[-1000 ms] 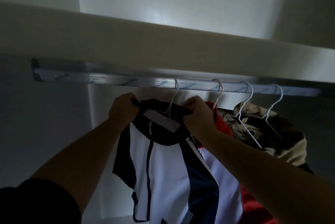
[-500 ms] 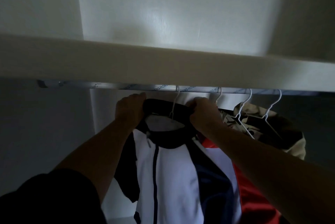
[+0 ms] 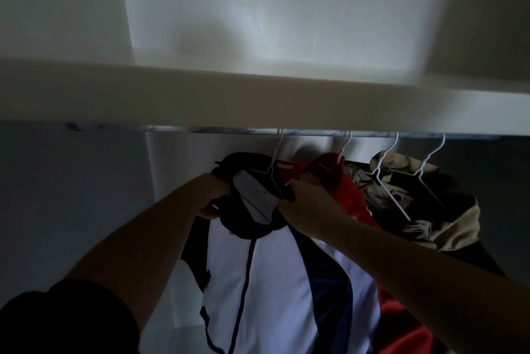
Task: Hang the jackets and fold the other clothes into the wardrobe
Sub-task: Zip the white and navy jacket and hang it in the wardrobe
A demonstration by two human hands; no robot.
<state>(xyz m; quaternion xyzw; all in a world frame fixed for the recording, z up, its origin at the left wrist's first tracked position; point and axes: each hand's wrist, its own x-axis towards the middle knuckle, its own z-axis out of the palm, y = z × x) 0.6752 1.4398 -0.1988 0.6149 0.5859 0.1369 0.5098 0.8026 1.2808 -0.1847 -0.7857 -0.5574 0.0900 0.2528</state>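
A white jacket [image 3: 275,282] with a dark collar, dark zip and navy side panels hangs from a white wire hanger [image 3: 274,164] on the wardrobe rail [image 3: 218,129]. My left hand [image 3: 213,196] grips the left side of its collar. My right hand [image 3: 307,200] grips the right side of the collar. Right beside it a red jacket [image 3: 341,181] hangs on its own hanger. Further right a khaki jacket [image 3: 413,201] hangs on two wire hangers. The shelf edge hides most of the rail.
A thick white shelf [image 3: 258,101] runs across just above the rail, with the white back wall [image 3: 272,9] of the compartment above it. The wardrobe's left wall [image 3: 71,196] is dim, and rail space lies left of the white jacket.
Both hands have dropped lower with the collar, pulling it down and together. The view has tilted, so the shelf edge now covers most of the rail, and the red jacket's collar shows.
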